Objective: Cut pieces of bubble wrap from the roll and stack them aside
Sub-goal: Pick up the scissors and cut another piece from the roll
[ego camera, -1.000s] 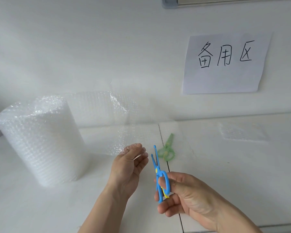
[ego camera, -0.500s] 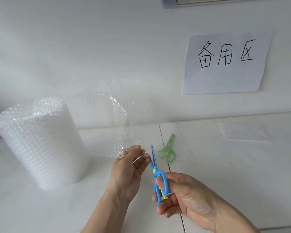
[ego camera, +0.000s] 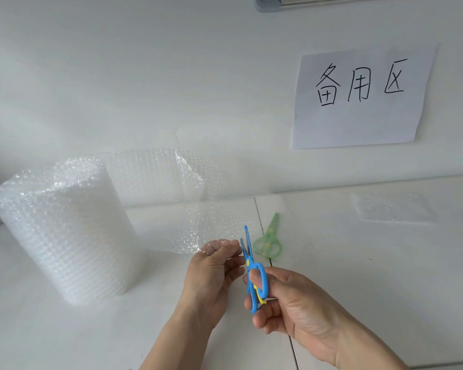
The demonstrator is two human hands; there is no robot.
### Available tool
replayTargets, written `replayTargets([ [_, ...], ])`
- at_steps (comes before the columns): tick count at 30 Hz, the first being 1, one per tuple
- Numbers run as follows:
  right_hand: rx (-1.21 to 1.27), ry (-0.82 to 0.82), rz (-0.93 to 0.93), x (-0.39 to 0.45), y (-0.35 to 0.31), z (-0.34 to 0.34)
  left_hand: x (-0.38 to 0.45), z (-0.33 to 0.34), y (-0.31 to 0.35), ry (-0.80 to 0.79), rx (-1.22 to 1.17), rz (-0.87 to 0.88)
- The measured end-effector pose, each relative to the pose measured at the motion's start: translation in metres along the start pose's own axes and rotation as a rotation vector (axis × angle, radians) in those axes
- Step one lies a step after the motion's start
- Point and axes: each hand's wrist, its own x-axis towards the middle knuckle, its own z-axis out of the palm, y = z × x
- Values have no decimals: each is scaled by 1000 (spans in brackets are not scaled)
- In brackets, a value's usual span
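Note:
A fat roll of clear bubble wrap (ego camera: 62, 228) stands upright on the white table at the left. Its loose sheet (ego camera: 195, 209) trails right across the table. My left hand (ego camera: 211, 273) pinches the sheet's near edge between thumb and fingers. My right hand (ego camera: 292, 308) grips small blue scissors (ego camera: 253, 271) through the handle loops. The blades are slightly apart and point up, right beside my left fingertips at the sheet's edge. A cut piece of bubble wrap (ego camera: 390, 208) lies flat at the far right.
Green scissors (ego camera: 269, 240) lie on the table just behind the blue ones, near a seam between two table tops (ego camera: 259, 217). A paper sign with handwritten characters (ego camera: 358, 97) hangs on the white wall behind.
My right hand has brought the blue scissors left and up to my left fingertips. My left hand has closed its thumb and fingers on the sheet's edge.

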Motion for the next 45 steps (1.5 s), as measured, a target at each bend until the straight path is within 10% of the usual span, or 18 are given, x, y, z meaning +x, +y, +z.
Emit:
replayTargets([
  [45, 21, 37, -28, 5, 1, 5, -8, 8, 3, -34, 25, 20],
])
